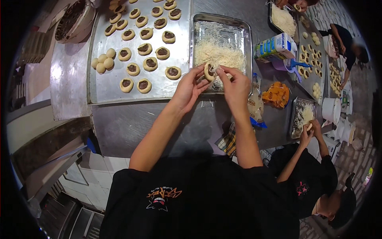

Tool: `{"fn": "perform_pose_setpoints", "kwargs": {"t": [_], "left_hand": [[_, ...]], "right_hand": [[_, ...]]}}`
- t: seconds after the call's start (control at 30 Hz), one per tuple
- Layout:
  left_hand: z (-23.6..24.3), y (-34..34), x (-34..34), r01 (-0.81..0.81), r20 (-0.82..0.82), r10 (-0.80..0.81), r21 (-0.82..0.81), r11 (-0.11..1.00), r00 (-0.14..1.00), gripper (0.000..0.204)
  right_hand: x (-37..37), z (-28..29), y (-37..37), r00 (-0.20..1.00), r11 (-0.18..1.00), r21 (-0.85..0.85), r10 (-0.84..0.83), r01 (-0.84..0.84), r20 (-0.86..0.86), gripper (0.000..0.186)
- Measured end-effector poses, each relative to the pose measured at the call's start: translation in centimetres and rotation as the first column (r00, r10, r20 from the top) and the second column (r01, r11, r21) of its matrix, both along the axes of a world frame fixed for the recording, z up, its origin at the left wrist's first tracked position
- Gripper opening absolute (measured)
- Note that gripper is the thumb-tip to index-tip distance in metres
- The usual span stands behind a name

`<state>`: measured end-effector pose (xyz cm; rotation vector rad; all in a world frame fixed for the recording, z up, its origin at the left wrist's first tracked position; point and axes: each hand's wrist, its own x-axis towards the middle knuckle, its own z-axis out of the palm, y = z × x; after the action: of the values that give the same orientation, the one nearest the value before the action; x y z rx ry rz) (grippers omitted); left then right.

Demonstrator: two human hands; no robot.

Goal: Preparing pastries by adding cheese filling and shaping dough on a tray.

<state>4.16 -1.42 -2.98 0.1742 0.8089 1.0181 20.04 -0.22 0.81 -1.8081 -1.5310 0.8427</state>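
dough piece [209,73] sits in left fingers [196,73], right fingers [226,76] beside, lettered carton [274,47] nearby

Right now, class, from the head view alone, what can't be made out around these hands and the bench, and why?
All in the head view:
Underside of the filled dough piece: covered by the left hand.
Number of pale shreds pinched by the right hand: too small to count.
Far end of the large metal tray: cut off by the top edge.
Rest of the checked cloth: behind the right forearm.
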Motion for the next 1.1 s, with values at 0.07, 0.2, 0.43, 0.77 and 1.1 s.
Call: {"fn": "perform_pose_setpoints", "kwargs": {"t": [0.07,0.2,0.43,0.77,1.1], "left_hand": [[0.5,-0.1,0.4,0.000,0.047,0.001,-0.010,1.000,0.999,0.045],[0.2,-0.1,0.3,0.057,-0.028,-0.055,0.081,0.995,0.998,0.049],[1.6,-0.7,0.2,0.244,-0.320,-0.118,0.387,0.889,0.940,0.061],[2.1,1.0,-1.2,0.116,-0.292,-0.026,0.294,0.949,0.956,0.046],[2.2,1.4,-2.4,0.294,-0.547,-0.008,0.437,0.850,0.837,0.052]], "right_hand": [[-0.4,-0.8,-0.3,0.996,0.991,0.108,0.079,-0.074,-0.042,0.024],[0.5,-1.5,-0.5,0.991,0.988,0.102,0.119,-0.112,-0.064,0.022],[2.2,-2.8,0.5,0.789,0.967,-0.250,-0.120,-0.044,-0.603,0.022],[1.3,-2.1,-0.2,0.753,0.981,-0.054,0.105,-0.184,-0.649,0.035],[0.1,-0.2,-0.1,0.952,0.841,0.454,0.300,-0.296,0.064,0.024]]}}
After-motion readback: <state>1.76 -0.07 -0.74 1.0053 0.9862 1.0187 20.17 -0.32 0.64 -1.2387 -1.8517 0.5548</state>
